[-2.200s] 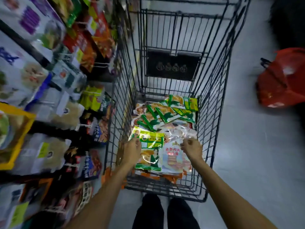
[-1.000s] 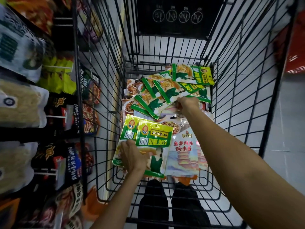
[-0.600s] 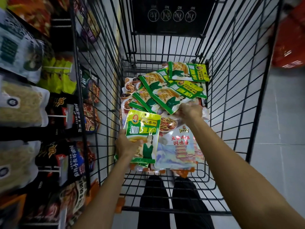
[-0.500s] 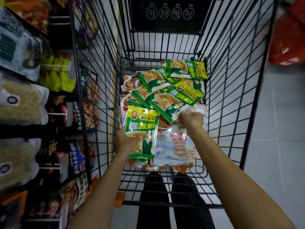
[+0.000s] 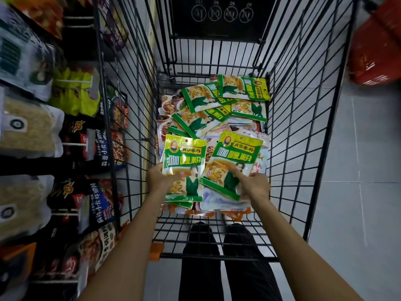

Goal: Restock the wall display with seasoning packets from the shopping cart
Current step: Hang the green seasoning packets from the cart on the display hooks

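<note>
Inside the black wire shopping cart (image 5: 290,135) both my hands hold green-and-yellow seasoning packets. My left hand (image 5: 160,178) grips a small stack of them (image 5: 184,161) by the lower left edge, upright and facing me. My right hand (image 5: 255,187) holds one more green packet (image 5: 233,161) by its lower right corner, tilted slightly right, beside the stack. Several loose green packets (image 5: 217,101) lie in a heap at the cart's far end, over pale packets with food pictures (image 5: 167,105). The wall display (image 5: 71,135) hangs at my left.
The display's hooks carry black packets (image 5: 95,148), yellow-green packets (image 5: 76,92) and clear bags of pale grains (image 5: 26,129). A red basket (image 5: 377,46) sits on the grey tiled floor at the far right. My legs in dark trousers (image 5: 227,263) show below the cart.
My right hand has lifted a green packet off the heap and drawn it back toward me, level with the stack in my left hand. The left hand has raised its stack slightly.
</note>
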`<action>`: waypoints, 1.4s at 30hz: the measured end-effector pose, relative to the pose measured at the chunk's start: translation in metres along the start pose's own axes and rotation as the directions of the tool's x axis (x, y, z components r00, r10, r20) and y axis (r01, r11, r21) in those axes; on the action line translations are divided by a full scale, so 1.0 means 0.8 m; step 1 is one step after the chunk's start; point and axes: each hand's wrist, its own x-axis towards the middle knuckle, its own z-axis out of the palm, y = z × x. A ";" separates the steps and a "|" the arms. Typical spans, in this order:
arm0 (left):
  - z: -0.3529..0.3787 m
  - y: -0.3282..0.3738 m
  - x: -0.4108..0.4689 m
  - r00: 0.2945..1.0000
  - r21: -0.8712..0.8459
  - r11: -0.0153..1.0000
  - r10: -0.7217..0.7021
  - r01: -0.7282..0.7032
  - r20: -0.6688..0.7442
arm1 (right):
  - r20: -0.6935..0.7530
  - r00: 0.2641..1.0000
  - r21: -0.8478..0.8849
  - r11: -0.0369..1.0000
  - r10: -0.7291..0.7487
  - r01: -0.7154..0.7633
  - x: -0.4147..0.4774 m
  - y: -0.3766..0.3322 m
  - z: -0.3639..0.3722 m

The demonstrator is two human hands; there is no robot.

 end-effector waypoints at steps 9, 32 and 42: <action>-0.001 0.000 -0.012 0.995 -0.162 0.985 -0.051 0.065 0.088 | 0.244 0.969 0.343 0.937 -0.026 -0.061 -0.001 -0.009 0.005; -0.294 0.099 -0.397 0.619 -0.326 0.614 0.353 -0.719 -0.702 | 0.543 0.244 0.532 0.554 -0.804 0.640 -0.331 -0.255 -0.166; -0.435 0.031 -0.686 0.111 0.063 0.645 0.225 -0.761 -0.968 | 0.525 -0.364 0.783 0.270 -0.769 0.560 -0.633 -0.286 -0.172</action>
